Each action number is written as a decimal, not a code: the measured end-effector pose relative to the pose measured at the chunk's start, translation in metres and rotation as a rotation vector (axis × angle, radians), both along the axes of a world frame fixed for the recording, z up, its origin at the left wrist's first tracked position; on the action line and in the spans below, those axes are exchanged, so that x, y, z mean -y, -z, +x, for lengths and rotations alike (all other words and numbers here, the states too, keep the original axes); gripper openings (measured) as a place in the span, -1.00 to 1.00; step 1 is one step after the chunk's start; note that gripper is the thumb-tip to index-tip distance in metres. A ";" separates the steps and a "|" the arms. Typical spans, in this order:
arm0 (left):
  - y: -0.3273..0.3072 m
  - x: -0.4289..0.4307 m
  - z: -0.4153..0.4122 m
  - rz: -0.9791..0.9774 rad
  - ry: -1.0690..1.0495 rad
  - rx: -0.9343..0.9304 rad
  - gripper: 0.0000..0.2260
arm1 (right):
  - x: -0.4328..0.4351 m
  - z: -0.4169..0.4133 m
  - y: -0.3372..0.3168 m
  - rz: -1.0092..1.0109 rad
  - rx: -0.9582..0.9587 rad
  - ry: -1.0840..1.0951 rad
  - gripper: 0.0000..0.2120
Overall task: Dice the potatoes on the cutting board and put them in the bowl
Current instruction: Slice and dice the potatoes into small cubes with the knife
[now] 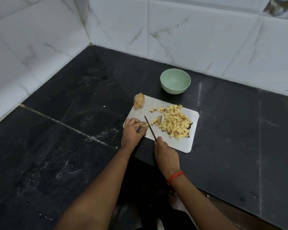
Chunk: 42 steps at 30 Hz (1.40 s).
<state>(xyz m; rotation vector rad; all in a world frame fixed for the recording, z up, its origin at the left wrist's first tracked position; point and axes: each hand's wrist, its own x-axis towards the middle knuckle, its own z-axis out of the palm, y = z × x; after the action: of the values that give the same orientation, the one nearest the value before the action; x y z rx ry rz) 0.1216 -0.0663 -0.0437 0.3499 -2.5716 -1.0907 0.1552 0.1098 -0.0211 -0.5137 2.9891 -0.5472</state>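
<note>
Head view: a dark counter [60,155] is seen from above, and white wall tiles [40,39] are seen behind it. A pale cutting board [181,143] is laid on the counter, a little right of the middle.

At the left end of the board the left hand [133,131] is placed. Its fingers are curled down, and a thin potato strip [145,125] is pinned flat on the board under the fingertips. Farther back, at the far left corner of the board, a potato piece [139,101] with brown skin is seen. It is cut into slices that are stood side by side, and part of it is hung over the board's edge.

Just right of the strip, the knife [150,127] is held with its thin blade across the board and its tip pointed away from the person. Whether the blade is touching the strip cannot be told. The handle is hidden inside the right hand [165,154], and the fingers are wrapped tight around it. An orange band [175,177] is worn on the right wrist.

To the right of the blade, a heap of diced potato [175,124] is piled on the board. Beyond the board, near the wall, a light green bowl [175,90] is set upright, apart from the board.
</note>
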 end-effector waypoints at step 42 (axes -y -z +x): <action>0.003 0.001 0.000 0.038 -0.042 -0.002 -0.87 | 0.006 -0.004 -0.008 -0.109 0.146 -0.013 -0.87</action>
<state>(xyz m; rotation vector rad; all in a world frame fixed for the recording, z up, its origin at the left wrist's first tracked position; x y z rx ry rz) 0.1219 -0.0676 -0.0468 0.4104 -2.5325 -1.1257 0.1510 0.1040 -0.0127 -0.4776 2.8283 -0.7164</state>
